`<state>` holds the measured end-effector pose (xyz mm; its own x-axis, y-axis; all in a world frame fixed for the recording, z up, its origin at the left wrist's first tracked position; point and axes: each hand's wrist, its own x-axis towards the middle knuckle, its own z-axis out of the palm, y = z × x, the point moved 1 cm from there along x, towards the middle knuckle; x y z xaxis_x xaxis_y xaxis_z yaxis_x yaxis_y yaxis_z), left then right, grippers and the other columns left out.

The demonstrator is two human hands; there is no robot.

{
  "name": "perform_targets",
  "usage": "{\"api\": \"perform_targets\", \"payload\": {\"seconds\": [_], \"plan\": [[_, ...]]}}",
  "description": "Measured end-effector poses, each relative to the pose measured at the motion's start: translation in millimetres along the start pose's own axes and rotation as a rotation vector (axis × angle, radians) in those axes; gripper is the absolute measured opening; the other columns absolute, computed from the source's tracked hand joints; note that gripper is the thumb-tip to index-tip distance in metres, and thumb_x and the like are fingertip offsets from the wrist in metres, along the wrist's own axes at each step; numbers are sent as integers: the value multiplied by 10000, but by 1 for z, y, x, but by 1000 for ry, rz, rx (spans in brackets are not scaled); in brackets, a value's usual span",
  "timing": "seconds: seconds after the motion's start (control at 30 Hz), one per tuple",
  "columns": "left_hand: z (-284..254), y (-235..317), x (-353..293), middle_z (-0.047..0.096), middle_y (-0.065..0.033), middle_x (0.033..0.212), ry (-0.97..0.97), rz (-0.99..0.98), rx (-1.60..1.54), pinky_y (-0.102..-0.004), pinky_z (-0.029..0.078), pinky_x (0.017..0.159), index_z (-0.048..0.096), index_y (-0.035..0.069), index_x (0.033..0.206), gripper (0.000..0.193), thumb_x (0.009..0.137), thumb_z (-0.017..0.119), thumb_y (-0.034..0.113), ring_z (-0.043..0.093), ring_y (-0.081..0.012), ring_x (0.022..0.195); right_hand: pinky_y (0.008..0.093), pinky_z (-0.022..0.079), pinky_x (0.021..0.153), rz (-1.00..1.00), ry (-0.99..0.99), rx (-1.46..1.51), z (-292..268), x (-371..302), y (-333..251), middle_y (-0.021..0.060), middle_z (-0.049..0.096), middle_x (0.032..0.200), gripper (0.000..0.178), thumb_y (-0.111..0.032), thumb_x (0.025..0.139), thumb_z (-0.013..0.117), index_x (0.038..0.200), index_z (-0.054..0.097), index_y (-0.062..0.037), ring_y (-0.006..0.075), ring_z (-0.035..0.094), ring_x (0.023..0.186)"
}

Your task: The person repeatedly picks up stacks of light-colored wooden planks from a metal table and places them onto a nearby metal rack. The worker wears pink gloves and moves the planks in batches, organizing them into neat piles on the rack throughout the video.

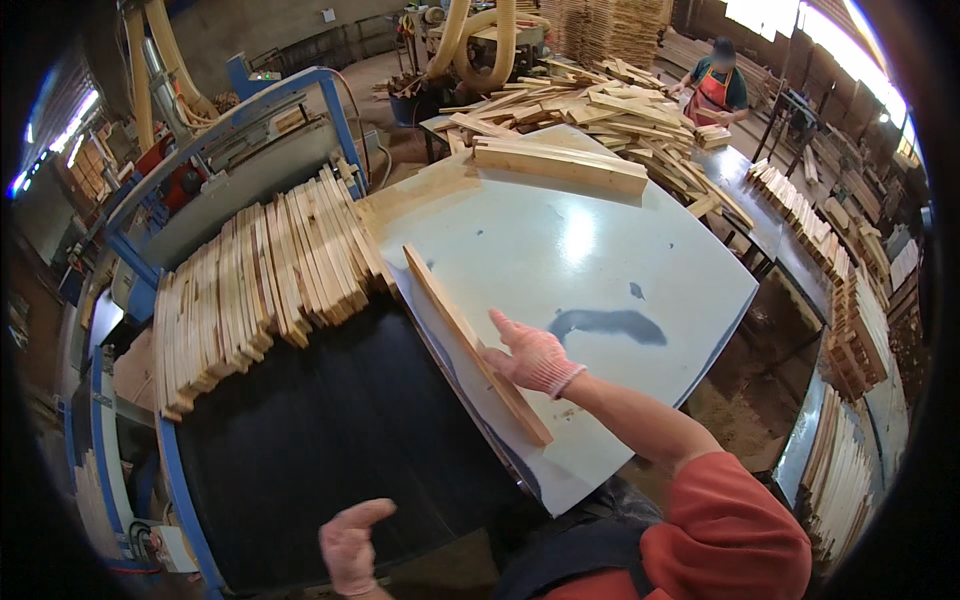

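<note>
A long wooden strip [470,340] lies at a slant near the left edge of the pale worktable [600,250]. My right hand [535,358], in a pinkish knit glove, is beside the strip with its fingers apart. Its fingertips reach the strip's right side, though whether they press on it cannot be made out. Low over the front of the black belt [350,430], my left hand [352,545] is gloved too, holds nothing, and has a gap between thumb and fingers. Farther back on the belt, many wooden strips [265,280] stand packed side by side in a row.
Several joined strips [560,165] lie at the worktable's far edge, before a loose heap of wood pieces [600,110]. A blue machine frame [340,120] spans the belt's far end. Another person [715,85] stands at the back right. More strips [800,210] line a side table.
</note>
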<state>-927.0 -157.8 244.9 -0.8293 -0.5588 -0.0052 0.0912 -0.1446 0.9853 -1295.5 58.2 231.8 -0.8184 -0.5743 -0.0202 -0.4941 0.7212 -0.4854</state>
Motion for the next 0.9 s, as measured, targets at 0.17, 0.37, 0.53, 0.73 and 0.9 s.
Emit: {"api": "perform_targets", "payload": {"seconds": [0.17, 0.37, 0.53, 0.73, 0.9], "plan": [[101, -25, 3, 678, -314, 1391, -648, -432, -339, -409, 438, 1220, 647, -199, 1334, 617, 976, 747, 294, 646, -342, 1351, 420, 584, 933, 105, -165, 312, -45, -67, 73, 165, 754, 1194, 758, -420, 1004, 688, 1613, 421, -57, 345, 730, 1079], [281, -44, 12, 688, -163, 1455, -1167, -644, -74, -338, 381, 1211, 669, -82, 1411, 537, 951, 738, 185, 603, -223, 1379, 346, 581, 950, 349, 9, 764, -52, -206, 227, 104, 766, 1098, 645, -375, 1034, 676, 1565, 521, -44, 194, 727, 1016], [441, -85, -17, 725, -194, 1351, -1086, -718, -68, -410, 500, 1138, 677, -100, 1365, 552, 1012, 703, 324, 680, -291, 1272, 371, 528, 1077, 452, 186, 681, -66, -303, 362, 161, 765, 1273, 711, -441, 1046, 636, 1625, 463, -66, 280, 714, 1204], [665, -151, -53, 696, -194, 1404, -1292, -767, 97, -432, 467, 1194, 632, -87, 1425, 499, 1059, 648, 252, 653, -292, 1323, 405, 529, 1082, 853, 344, 705, -108, -451, 504, 193, 751, 1304, 720, -452, 1019, 635, 1594, 485, -45, 354, 698, 1240], [784, -218, -64, 701, -212, 1394, -1472, -763, 116, -417, 465, 1188, 649, -88, 1411, 501, 1013, 673, 215, 653, -303, 1324, 432, 548, 1030, 974, 631, 748, -120, -528, 571, 278, 739, 1260, 712, -451, 1009, 637, 1523, 528, 29, 375, 720, 1178]]}}
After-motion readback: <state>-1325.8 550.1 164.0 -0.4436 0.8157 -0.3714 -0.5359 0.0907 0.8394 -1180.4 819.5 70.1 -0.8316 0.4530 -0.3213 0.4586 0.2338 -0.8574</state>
